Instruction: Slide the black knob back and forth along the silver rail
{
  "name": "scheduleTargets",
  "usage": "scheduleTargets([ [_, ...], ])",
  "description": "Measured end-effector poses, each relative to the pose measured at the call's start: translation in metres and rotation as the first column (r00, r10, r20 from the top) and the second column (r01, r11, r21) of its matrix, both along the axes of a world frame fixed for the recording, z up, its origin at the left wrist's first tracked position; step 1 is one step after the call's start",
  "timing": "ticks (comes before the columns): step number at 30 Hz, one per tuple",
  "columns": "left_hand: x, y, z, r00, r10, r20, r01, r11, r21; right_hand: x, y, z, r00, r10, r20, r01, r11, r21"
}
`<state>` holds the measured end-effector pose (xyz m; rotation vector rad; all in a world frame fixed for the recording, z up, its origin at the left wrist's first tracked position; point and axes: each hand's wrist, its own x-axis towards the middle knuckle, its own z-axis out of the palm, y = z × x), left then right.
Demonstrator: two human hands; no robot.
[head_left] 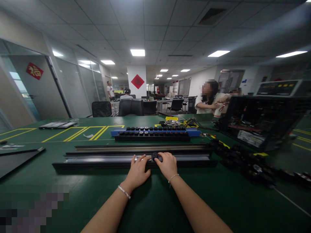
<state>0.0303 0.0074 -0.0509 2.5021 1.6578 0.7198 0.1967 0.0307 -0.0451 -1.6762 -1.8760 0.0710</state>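
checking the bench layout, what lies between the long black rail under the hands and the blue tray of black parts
In the head view, a second dark rail lies between the long black rail and the blue tray; the rest is bare green mat.

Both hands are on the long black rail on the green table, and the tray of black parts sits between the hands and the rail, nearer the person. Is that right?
Not quite. In the head view the tray lies beyond the rail, on the far side from the person. The rest holds: the left hand and right hand rest on the rail on the green table.

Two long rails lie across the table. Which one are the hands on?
The nearer rail, closest to the person. Both the left hand and right hand rest on it around a small black part; the farther rail lies untouched.
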Motion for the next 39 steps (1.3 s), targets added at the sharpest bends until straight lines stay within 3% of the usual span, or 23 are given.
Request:
scheduleTargets([
  [9, 0.001, 0.000, 0.001, 1.000, -0.002, -0.005, 0.001, 1.000, -0.023, -0.004, -0.001, 0.004, 0.998, -0.037, 0.044, 0.037, 0.999, 0.002],
  [24, -0.001, 0.000, -0.004, 0.999, -0.028, -0.022, 0.028, 1.000, -0.002, -0.015, -0.003, 0.002, 0.995, -0.100, -0.018, 0.101, 0.994, 0.029],
  [39, -0.002, 0.000, -0.002, 0.999, -0.031, -0.036, 0.032, 0.999, 0.020, -0.001, -0.006, 0.007, 0.982, -0.186, -0.025, 0.186, 0.982, 0.009],
])
